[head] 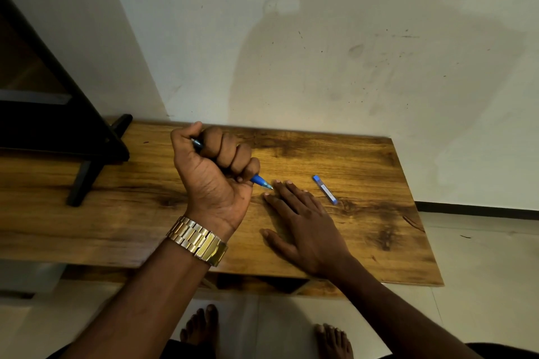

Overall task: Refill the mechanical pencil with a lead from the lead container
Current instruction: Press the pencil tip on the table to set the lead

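Note:
My left hand [214, 175] is a closed fist around a blue mechanical pencil [260, 180]. The pencil's tip pokes out below the little finger and points down to the right, its thumb end shows at the top of the fist. My right hand [303, 221] lies flat on the wooden table [364, 160], palm down, fingers spread, holding nothing. Its fingertips sit just under the pencil tip. The lead container [325, 189], a slim blue and clear case, lies on the table a short way right of my right fingers, untouched.
A black stand [87, 172] with a slanted frame occupies the table's left end. A white wall runs behind the table. The table's right edge ends near the tiled floor [481, 256]. My bare feet [204, 329] show below the front edge.

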`<state>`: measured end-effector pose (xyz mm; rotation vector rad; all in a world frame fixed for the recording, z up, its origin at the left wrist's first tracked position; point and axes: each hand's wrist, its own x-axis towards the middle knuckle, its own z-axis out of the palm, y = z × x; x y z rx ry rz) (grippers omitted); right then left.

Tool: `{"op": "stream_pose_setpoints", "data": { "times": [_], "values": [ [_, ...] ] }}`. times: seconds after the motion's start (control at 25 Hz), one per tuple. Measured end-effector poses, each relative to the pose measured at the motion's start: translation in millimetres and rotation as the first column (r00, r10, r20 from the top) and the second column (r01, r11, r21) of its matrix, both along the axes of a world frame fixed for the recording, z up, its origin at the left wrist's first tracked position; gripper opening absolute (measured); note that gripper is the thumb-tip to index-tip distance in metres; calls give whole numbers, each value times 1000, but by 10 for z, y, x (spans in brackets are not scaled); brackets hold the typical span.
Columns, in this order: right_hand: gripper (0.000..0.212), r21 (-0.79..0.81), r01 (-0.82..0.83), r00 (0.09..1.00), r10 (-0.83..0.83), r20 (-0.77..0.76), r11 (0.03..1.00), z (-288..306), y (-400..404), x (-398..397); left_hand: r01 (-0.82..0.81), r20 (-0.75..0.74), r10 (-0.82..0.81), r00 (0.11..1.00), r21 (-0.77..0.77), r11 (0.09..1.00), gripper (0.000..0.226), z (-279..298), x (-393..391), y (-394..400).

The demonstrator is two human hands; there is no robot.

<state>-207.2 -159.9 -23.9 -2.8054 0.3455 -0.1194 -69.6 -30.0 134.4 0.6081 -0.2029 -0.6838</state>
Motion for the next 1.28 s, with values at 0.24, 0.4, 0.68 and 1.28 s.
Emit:
{"op": "stream_pose_setpoints", "data": {
  "times": [0.24, 0.4, 0.68, 1.28],
  "values": [
    [77, 2, 0, 1000, 0, 4, 1000, 24, 8, 3, 5, -4, -5, 1000, -17, 1000, 56, 1, 15, 7],
    [77, 7, 2, 1000, -2, 2, 1000, 22, 10, 2, 3, -9, -3, 1000, -19, 1000, 57, 5, 2, 1],
    [76, 1, 1, 1000, -1, 8, 1000, 14, 6, 0, -15, -12, 15, 1000, -20, 1000, 57, 7, 9, 2],
    [78, -9, 1, 1000, -1, 12, 1000, -55, -15, 12, -7, -43, 5, 999, -52, 999, 57, -27, 35, 16]
  ]
}}
